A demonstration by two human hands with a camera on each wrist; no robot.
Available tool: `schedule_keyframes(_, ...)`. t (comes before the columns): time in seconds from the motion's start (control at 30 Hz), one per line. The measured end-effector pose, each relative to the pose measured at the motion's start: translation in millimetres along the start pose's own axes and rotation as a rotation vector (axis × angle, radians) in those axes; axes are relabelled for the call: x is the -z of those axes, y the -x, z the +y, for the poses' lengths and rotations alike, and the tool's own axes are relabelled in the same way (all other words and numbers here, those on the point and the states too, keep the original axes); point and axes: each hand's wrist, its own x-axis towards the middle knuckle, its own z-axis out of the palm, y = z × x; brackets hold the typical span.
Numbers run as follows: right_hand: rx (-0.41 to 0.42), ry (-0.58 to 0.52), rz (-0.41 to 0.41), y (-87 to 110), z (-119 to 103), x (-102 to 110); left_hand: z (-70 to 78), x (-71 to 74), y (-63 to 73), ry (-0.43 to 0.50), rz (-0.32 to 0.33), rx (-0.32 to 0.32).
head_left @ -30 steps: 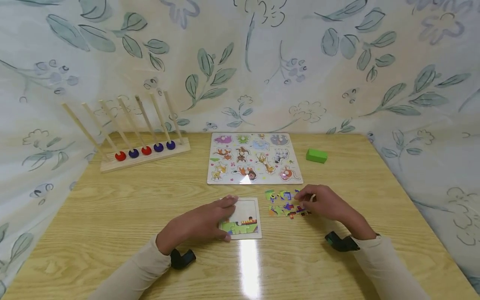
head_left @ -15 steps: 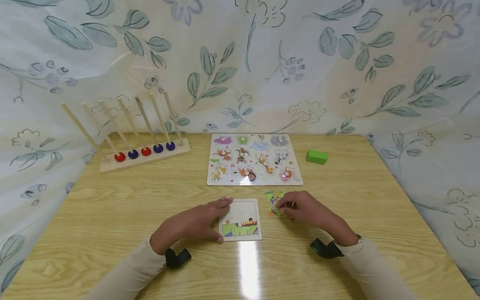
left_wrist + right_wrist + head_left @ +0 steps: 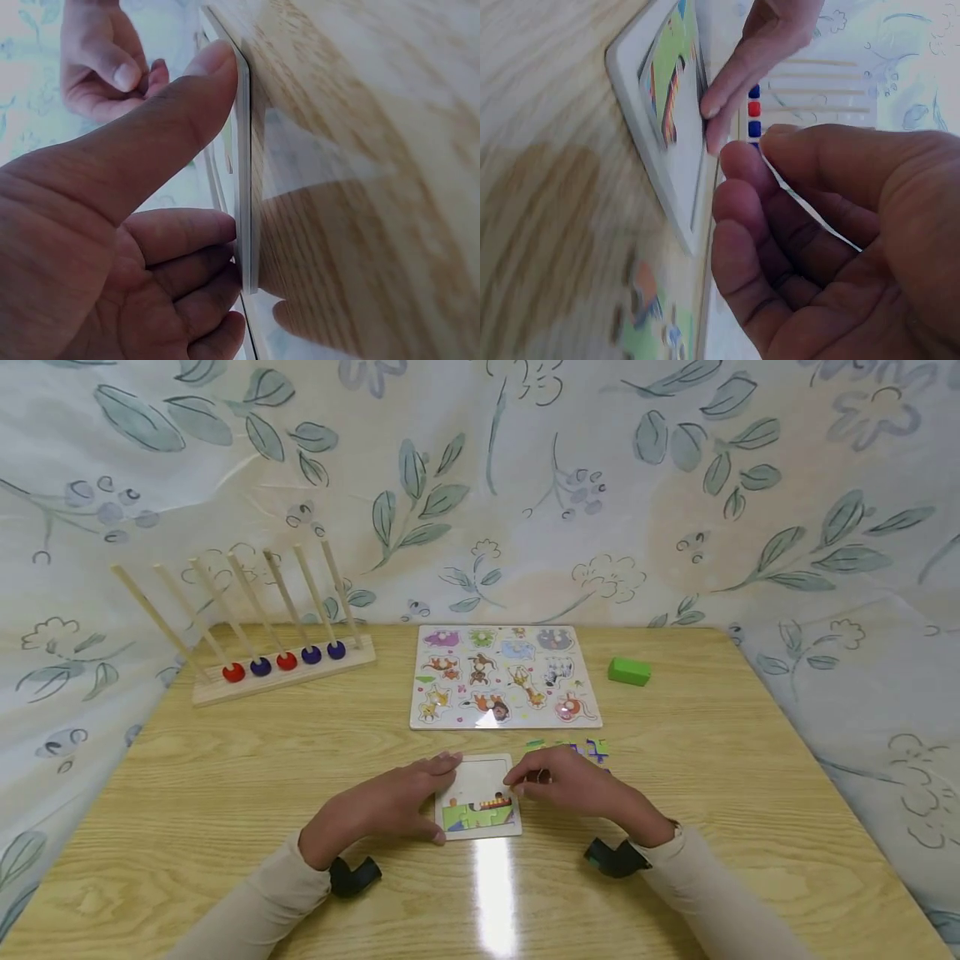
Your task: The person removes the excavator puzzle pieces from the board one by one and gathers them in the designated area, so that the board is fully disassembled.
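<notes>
A small square jigsaw board lies on the table, its near part filled with green pieces and a striped one. My left hand rests at its left side, thumb on the near corner and fingers stretched to the far corner. My right hand is at the board's right edge, slightly above it. In the right wrist view its thumb and index finger meet at the tips; I cannot tell whether a small piece is between them. Several loose jigsaw pieces lie behind the right hand, partly hidden by it.
A peg puzzle board with animals lies behind the jigsaw. At the back left stands a wooden rod stand with red and blue beads. A green block sits at the back right. A floral cloth hangs behind the table.
My right hand has moved left from the loose pieces to the jigsaw board's right edge. The left hand has shifted slightly left but still touches the board.
</notes>
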Motion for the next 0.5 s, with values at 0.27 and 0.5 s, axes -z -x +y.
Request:
schedule_keyframes(0.27,0.046,-0.082,-0.044,-19.8,-4,-11,-0.3,1.6,-1.6,0.007,0.003,-0.004)
schedule_keyframes(0.5,0.052,-0.118,-0.103,-34.0,-12,-21,-1.2,1.3,0.2,0.003,0.000,0.000)
